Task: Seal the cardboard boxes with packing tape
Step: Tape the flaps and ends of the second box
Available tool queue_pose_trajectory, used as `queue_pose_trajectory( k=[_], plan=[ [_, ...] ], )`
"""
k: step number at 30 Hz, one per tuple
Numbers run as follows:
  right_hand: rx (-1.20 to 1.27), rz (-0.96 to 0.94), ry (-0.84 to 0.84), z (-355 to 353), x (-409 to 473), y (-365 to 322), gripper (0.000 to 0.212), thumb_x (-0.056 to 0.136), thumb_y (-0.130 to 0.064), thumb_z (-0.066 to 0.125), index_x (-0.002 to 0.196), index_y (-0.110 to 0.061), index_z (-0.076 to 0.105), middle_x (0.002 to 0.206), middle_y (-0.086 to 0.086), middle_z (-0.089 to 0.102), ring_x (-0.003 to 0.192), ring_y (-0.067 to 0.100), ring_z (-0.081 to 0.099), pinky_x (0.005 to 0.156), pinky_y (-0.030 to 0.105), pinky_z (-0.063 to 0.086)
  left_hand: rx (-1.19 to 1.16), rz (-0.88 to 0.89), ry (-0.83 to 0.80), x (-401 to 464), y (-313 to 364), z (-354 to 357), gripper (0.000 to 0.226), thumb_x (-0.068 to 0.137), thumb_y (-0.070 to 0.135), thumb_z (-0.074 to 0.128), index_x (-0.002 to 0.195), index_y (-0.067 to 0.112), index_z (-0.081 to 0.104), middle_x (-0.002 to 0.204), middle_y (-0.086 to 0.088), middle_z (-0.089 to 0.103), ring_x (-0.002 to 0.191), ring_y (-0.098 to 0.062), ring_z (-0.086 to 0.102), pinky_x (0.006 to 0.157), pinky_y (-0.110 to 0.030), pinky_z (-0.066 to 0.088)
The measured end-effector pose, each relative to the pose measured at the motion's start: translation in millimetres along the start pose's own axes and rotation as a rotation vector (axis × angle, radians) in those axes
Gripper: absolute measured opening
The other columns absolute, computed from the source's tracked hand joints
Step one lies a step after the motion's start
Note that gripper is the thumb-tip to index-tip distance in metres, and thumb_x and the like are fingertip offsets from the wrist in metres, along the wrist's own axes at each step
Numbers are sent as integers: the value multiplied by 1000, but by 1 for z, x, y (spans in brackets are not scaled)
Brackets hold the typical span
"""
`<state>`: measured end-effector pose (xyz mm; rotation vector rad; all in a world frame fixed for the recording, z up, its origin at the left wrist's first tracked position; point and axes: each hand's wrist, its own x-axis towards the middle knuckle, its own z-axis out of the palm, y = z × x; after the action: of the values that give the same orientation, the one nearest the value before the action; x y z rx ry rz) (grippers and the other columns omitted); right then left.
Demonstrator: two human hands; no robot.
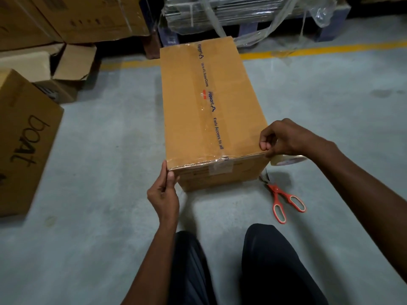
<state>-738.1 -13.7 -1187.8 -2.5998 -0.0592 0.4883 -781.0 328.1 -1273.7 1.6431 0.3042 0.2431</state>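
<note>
From the head camera, the left hand presses its thumb and straightened fingers against the near left corner of the cardboard box, pinning a strip of clear tape that runs along the near top edge; the fingers lie flat on the corner and are not curled round anything. The right hand sits at the near right corner with its fingers curled, pinching at the box edge, and the roll of packing tape lies just beneath its palm, touching the corner; whether the fingers grip the roll itself or only the tape end cannot be told. Both forearms reach forward from the bottom of the view above the person's dark-trousered knees. The box stands on the grey concrete floor, its top seam already covered by printed tape. Orange-handled scissors lie on the floor just right of the box.
</note>
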Motion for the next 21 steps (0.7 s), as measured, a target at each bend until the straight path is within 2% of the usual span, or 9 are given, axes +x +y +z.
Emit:
queue_pose_trajectory(
  k=[2, 4, 5, 8, 10, 13, 17, 19, 21],
  plan=[
    [9, 56, 68, 1, -4, 4, 30, 56, -26, 100, 67, -22, 72, 64, -8, 70, 64, 7, 66, 67, 25, 52, 111, -30, 69, -12, 1, 17, 46, 105, 7, 54, 150, 16, 49, 101, 29, 71, 91, 11, 64, 85, -21, 53],
    [64, 77, 107, 4, -9, 6, 32, 54, -29, 101, 67, -21, 73, 62, -8, 70, 62, 4, 65, 65, 22, 51, 232, -105, 33, -25, 5, 38, 69, 106, 10, 50, 164, 25, 17, 144, 8, 60, 124, -6, 60, 106, -28, 44],
    [93, 74, 118, 4, -10, 7, 32, 54, -28, 101, 68, -21, 74, 63, -8, 70, 61, 3, 65, 65, 21, 51, 302, -142, -31, -27, 4, 46, 84, 104, 10, 53, 165, 25, -4, 165, -1, 34, 142, -20, 47, 116, -31, 35],
    [117, 23, 126, 8, -14, 11, 32, 56, -21, 100, 73, -19, 73, 67, -6, 70, 63, 3, 65, 70, 25, 56, 671, -312, -228, -20, -3, 48, 120, 94, 24, 67, 152, 16, -37, 172, -10, 4, 146, -42, 37, 122, -53, 26],
    [139, 11, 134, 13, -15, 16, 32, 58, -13, 99, 76, -18, 72, 71, -4, 70, 62, 3, 63, 73, 31, 58, 968, -439, -455, -9, -1, 34, 112, 92, 47, 64, 160, 11, -17, 169, -16, 17, 149, -42, 32, 121, -60, 25],
    [400, 30, 174, 18, -29, 25, 38, 64, 5, 91, 90, -14, 72, 85, 4, 71, 69, 6, 63, 77, 31, 61, 1300, -426, -816, -8, 22, 20, 65, 91, 60, 55, 141, 18, 52, 142, -11, 58, 125, -33, 58, 105, -45, 46],
    [838, 159, 617, 35, -69, 51, 32, 76, -7, 88, 102, -7, 70, 100, 13, 72, 90, 16, 70, 87, 30, 59, 953, -39, -901, -18, 91, 70, 39, 94, 50, 64, 82, 17, 79, 71, 2, 73, 68, -15, 67, 73, -31, 55],
    [959, 545, 909, 59, -76, 55, 48, 75, -40, 89, 110, -18, 67, 108, 8, 71, 96, 21, 69, 93, 44, 59, 720, 215, -906, -15, 123, 122, 27, 93, 43, 64, 92, 21, 81, 81, 5, 77, 80, -14, 72, 80, -32, 57],
    [1287, 815, 759, 79, -75, 48, 77, 73, -61, 83, 133, -26, 51, 128, 7, 55, 103, 23, 61, 94, 50, 58, 657, 429, -1038, -8, 141, 175, 32, 88, 43, 57, 107, 26, 78, 103, 7, 78, 100, -12, 70, 93, -33, 54]
  ],
)
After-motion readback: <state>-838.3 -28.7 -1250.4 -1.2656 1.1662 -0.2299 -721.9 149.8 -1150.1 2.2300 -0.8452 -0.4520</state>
